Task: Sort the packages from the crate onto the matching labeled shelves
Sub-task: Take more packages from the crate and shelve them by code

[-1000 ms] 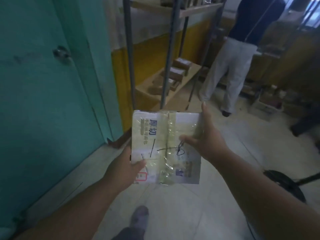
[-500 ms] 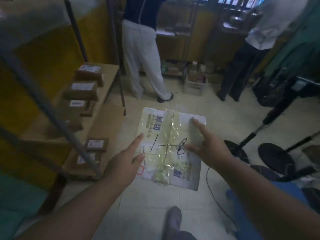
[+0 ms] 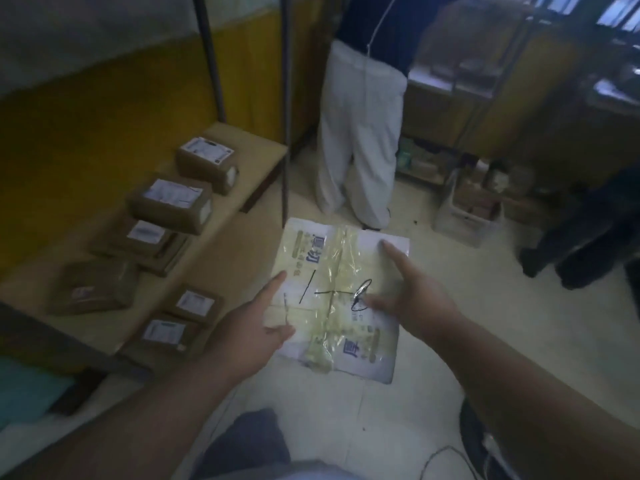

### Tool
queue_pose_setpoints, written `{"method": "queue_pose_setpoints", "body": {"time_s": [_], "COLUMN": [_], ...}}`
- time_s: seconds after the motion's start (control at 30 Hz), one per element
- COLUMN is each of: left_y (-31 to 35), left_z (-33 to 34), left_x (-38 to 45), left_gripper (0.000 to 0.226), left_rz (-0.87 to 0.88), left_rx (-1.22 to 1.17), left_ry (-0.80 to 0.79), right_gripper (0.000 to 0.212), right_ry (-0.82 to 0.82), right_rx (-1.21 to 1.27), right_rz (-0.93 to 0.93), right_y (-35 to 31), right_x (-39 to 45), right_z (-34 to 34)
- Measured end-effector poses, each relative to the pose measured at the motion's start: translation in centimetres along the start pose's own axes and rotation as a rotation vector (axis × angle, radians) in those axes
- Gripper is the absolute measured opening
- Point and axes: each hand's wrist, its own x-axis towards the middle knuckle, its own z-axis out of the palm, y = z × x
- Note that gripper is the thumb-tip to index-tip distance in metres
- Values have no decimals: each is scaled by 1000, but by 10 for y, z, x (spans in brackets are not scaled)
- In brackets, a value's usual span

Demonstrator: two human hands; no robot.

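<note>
Your left hand [image 3: 249, 327] and right hand [image 3: 412, 299] pinch the flat taped package [image 3: 337, 299] by opposite edges above bare floor [image 3: 485, 323]. The low shelf [image 3: 221, 244] with brown boxes [image 3: 169, 206] lies left.

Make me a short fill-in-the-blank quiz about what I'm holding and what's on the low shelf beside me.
1. The white package is held by ____ hands.
2. The boxes on the low shelf are made of brown ____.
3. The low shelf is on the person's ____ side.
4. The person ahead wears ____ trousers.

Missing words: two; cardboard; left; white
</note>
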Motion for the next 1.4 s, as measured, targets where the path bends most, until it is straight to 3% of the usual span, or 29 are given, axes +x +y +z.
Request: {"method": "queue_pose_setpoints", "body": {"time_s": [0.43,0.63,0.77,0.97,1.1,1.27,1.4], "left_y": [0,-34,-46,-86,-140,-222,-287], "left_z": [3,45,89,129,149,177,184], "left_x": [218,291,328,376,385,397,416], "left_gripper": [81,84,86,80,74,91,90], "left_rz": [-99,-325,-566,-836,-877,-932,-991], "left_rx": [-150,-249,-292,-287,-316,-319,-259], "left_ry": [91,259,399,537,559,517,619], "right_gripper": [97,94,91,98,86,70,62], "right_ry": [-160,-384,-607,-759,-786,-789,-748], "right_rx": [-104,-236,-359,-533,-515,-492,-538], "right_rz": [-79,-229,-405,-590,-540,-590,-799], "right_y": [-4,17,19,25,44,80,87], "right_x": [271,404,498,585,605,624,644], "right_z": [-19,21,59,148,220,322,405]}}
